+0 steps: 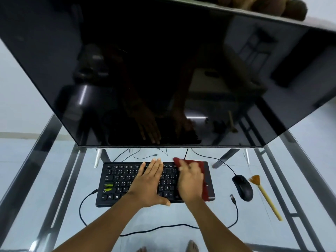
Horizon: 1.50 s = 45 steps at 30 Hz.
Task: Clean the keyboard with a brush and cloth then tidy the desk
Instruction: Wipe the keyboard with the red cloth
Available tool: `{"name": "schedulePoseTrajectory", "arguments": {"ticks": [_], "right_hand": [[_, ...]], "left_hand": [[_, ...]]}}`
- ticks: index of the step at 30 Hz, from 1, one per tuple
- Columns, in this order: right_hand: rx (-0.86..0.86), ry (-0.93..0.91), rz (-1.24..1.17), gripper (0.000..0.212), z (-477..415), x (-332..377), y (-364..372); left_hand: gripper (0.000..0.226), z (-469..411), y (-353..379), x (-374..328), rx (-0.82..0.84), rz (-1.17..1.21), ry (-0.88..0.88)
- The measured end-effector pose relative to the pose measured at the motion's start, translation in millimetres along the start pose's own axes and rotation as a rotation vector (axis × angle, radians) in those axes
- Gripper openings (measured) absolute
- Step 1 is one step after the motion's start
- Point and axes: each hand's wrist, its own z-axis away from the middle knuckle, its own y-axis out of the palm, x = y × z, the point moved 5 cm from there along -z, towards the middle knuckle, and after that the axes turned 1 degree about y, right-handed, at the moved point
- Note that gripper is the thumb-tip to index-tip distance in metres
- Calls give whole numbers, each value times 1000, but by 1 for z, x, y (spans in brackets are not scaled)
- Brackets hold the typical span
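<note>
A black keyboard (120, 182) lies on the glass desk (54, 179) below the monitor. My left hand (149, 184) rests flat on the middle keys, fingers straight and together. My right hand (190, 180) presses a dark red cloth (204, 179) onto the keyboard's right end, fingers spread over it. The cloth covers the right-hand keys. A brush (267, 199) with a pale wooden handle and orange bristles lies on the desk to the right, apart from both hands.
A large dark monitor (163, 70) leans over the desk's far half. A black mouse (242, 187) sits between keyboard and brush. Loose black cables (163, 229) loop in front of the keyboard. Metal frame bars show under the glass.
</note>
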Motion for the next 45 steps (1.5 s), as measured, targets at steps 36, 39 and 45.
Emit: {"name": "schedulePoseTrajectory", "arguments": {"ticks": [36, 39, 45], "right_hand": [[-38, 7, -79, 33, 28, -51, -16], [207, -260, -108, 27, 51, -10, 2], [-4, -164, -144, 35, 35, -53, -26]], "left_hand": [[135, 0, 2, 5, -11, 19, 5], [135, 0, 4, 5, -18, 24, 10], [134, 1, 3, 5, -16, 21, 14]]}}
